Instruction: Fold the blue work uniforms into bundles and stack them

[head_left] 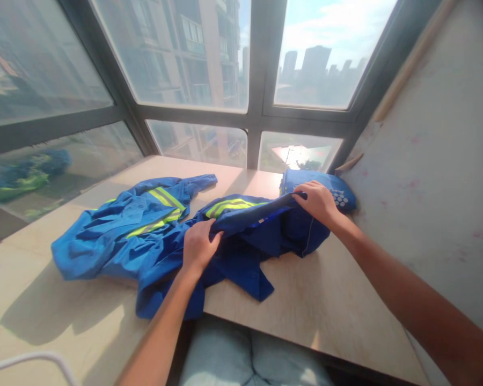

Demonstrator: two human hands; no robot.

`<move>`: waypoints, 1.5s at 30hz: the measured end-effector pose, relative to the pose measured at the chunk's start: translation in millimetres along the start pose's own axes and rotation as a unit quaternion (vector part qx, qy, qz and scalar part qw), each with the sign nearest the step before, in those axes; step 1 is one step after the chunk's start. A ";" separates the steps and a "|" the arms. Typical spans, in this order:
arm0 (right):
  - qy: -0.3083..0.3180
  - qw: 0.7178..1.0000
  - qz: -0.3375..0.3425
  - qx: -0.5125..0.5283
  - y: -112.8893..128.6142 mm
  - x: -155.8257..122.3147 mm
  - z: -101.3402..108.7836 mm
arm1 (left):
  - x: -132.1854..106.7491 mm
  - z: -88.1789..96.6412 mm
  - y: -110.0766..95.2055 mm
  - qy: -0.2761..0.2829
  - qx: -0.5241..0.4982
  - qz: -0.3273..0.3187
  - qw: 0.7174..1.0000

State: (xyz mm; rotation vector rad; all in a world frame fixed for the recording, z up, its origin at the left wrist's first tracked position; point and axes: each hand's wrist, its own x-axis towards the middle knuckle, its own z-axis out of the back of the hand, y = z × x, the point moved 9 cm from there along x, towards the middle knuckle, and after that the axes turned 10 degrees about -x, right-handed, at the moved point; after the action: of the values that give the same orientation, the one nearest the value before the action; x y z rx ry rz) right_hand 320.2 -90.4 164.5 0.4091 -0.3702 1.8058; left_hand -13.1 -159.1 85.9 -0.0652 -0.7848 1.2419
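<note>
In the middle, the left hand (199,244) and, further right, the right hand (319,201) both pinch the blue clothes (251,215), wrinkly and not neatly folded

The work jacket (116,230) is displaying a solid blue, deepening to navy in its shaded folds. Its reflective bands (167,198) are alternating fluorescent yellow-green edges with a grey central stripe. The cloth bundle (306,179) is repeating the blue, its side bearing a cluster of white dots (340,199). The tabletop (326,311) is showing pale beige, the window frame (255,64) grey. The wall (438,187) is carrying faint pink blotches on off-white; the trousers (225,354) are appearing pale blue-grey, the cable (36,355) white.
</note>
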 end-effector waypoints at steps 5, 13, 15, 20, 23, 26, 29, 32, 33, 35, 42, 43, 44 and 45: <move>-0.037 0.999 0.006 0.013 -6.3 -2.1 9.7 | 7.9 -9.2 13.9 0.047 -0.014 -0.004 0.999; -0.022 0.998 -0.037 -0.036 -20.8 -4.2 24.5 | 22.7 24.0 1.0 0.026 0.011 -0.018 0.999; -0.030 0.999 -0.026 -0.033 -21.2 -3.1 31.6 | 27.3 38.6 -3.6 0.008 0.001 -0.027 1.000; -0.052 0.999 -0.006 -0.002 -16.6 1.0 53.7 | 40.2 73.2 -15.8 -0.036 -0.005 -0.029 0.999; -0.078 0.996 -0.002 0.035 -10.8 2.2 71.5 | 48.7 89.3 -20.6 -0.065 -0.006 -0.025 0.998; -0.103 0.992 0.001 0.072 -4.6 2.4 87.7 | 56.3 101.8 -21.4 -0.101 -0.007 -0.012 0.995; -0.121 0.989 -0.002 0.086 0.0 3.5 98.4 | 62.5 107.6 -20.8 -0.121 -0.008 0.006 0.993; -0.127 0.987 -0.026 0.089 -0.9 6.0 102.8 | 67.7 107.1 -19.6 -0.121 -0.013 0.019 0.992; -0.126 0.987 -0.035 0.089 -1.7 6.9 103.0 | 69.2 105.7 -18.8 -0.117 -0.014 0.022 0.993; -0.123 0.988 -0.050 0.082 -3.5 8.5 102.4 | 71.5 102.1 -16.4 -0.108 -0.010 0.027 0.994; -0.119 0.987 -0.066 0.081 -5.1 10.8 100.8 | 75.3 96.0 -11.1 -0.099 0.014 0.031 0.995; -0.122 0.986 -0.071 0.087 -5.8 11.1 101.0 | 76.1 96.1 -10.6 -0.099 0.017 0.033 0.994; -0.124 0.985 -0.076 0.092 -6.6 11.4 100.9 | 77.1 96.0 -9.8 -0.099 0.020 0.037 0.994; -0.125 0.984 -0.080 0.096 -7.2 11.8 100.5 | 78.2 95.8 -8.8 -0.099 0.022 0.041 0.994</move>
State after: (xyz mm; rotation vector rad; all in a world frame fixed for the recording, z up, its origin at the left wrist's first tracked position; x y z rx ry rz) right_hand 332.8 -123.9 259.4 0.7845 -0.3283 1.6412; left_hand -52.1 -129.6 199.8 0.0622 -0.9337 1.3577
